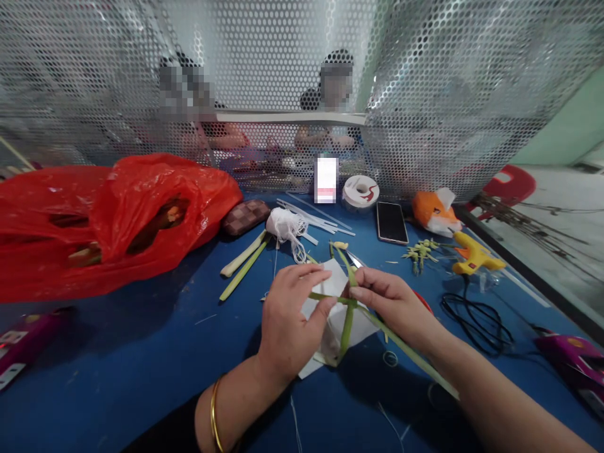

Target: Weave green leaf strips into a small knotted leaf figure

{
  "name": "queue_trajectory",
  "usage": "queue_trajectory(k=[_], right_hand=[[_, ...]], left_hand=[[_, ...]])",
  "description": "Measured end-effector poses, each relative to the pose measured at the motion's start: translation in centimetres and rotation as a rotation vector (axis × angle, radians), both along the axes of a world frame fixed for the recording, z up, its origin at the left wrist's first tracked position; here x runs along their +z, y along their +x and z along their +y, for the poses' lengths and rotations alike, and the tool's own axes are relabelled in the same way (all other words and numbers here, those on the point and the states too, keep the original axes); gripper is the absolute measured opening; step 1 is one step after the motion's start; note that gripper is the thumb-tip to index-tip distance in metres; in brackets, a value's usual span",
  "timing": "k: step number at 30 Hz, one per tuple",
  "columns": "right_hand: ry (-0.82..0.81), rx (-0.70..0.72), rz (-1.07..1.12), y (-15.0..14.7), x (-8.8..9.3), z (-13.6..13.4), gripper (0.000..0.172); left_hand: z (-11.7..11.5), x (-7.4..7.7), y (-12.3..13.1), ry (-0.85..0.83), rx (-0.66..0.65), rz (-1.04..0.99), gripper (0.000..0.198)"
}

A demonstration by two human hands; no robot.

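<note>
Long green leaf strips (347,330) cross each other over a piece of white paper (335,277) in front of me. My left hand (295,314) is closed on one strip, thumb and fingers near its left stretch. On the other side, my right hand (384,292) pinches the strips close to their crossing. One strip runs down to the right beneath my right forearm. Scissor blades (355,259) show just beyond my right hand; their handle is mostly hidden. Two pale green stalks (244,267) lie to the left, beside a bundle of white string (287,225).
A red plastic bag (141,220) fills the left. Behind stand a white roll (360,192) and a phone (391,222). At right are a yellow glue gun (477,253) with a black cord (476,321), and an orange tissue pack (435,212). A perforated metal screen (264,63) rises behind.
</note>
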State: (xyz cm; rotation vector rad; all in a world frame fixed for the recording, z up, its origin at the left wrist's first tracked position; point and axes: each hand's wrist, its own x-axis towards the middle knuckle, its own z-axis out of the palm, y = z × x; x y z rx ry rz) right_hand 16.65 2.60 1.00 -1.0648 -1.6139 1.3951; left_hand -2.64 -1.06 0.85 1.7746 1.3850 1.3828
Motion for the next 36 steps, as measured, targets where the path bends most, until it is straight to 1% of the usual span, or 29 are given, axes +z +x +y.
queue_trajectory(k=[2, 4, 7, 10, 12, 14, 16, 18, 19, 21, 23, 26, 29, 31, 36], right_hand=[[0.145, 0.059, -0.075, 0.0, 0.1, 0.0, 0.027], [0.265, 0.081, -0.115, -0.1, 0.0, -0.1, 0.022], [0.370, 0.037, -0.135, -0.1, -0.4, -0.1, 0.012], [0.457, -0.011, -0.168, -0.3, -0.7, -0.2, 0.008], [0.529, -0.027, -0.209, -0.4, -0.6, -0.4, 0.008], [0.603, -0.074, -0.241, -0.5, -0.5, -0.6, 0.008], [0.664, -0.178, -0.249, -0.4, -0.3, -1.0, 0.010], [0.721, -0.284, -0.246, -0.2, -0.1, -1.3, 0.009], [0.747, -0.308, -0.258, -0.1, -0.1, -1.5, 0.011], [0.806, -0.289, -0.328, -0.1, -0.2, -1.7, 0.015], [0.841, -0.220, -0.447, -0.2, -0.4, -1.7, 0.014], [0.793, -0.117, -0.573, -0.8, -0.9, -1.6, 0.013], [0.732, -0.058, -0.567, -1.3, -1.4, -1.5, 0.013], [0.737, -0.066, -0.545, -1.4, -1.4, -1.6, 0.016], [0.770, -0.080, -0.583, -1.2, -0.7, -1.9, 0.021]], left_hand=[[0.1, -0.3, 0.1, -0.101, -0.091, 0.036, 0.029], [0.2, -0.6, 0.4, -0.296, -0.149, -0.004, 0.034], [0.2, -0.7, 1.0, -0.553, -0.253, -0.203, 0.038], [0.1, -0.6, 1.4, -0.699, -0.397, -0.433, 0.034], [0.1, -0.6, 1.5, -0.758, -0.425, -0.518, 0.029], [0.2, -0.6, 1.3, -0.762, -0.371, -0.563, 0.025], [0.4, -0.6, 1.0, -0.729, -0.294, -0.623, 0.022], [0.7, -0.5, 0.6, -0.694, -0.233, -0.723, 0.020], [0.8, -0.5, 0.5, -0.687, -0.209, -0.775, 0.020], [1.0, -0.3, 0.3, -0.685, -0.160, -0.868, 0.019], [1.1, -0.1, 0.2, -0.692, -0.125, -0.930, 0.019], [1.2, 0.0, 0.4, -0.695, -0.092, -0.968, 0.018], [1.2, 0.0, 0.5, -0.679, -0.075, -0.938, 0.017], [1.1, -0.1, 0.5, -0.661, -0.074, -0.909, 0.017], [1.1, 0.1, 0.4, -0.693, -0.148, -0.834, 0.023]])
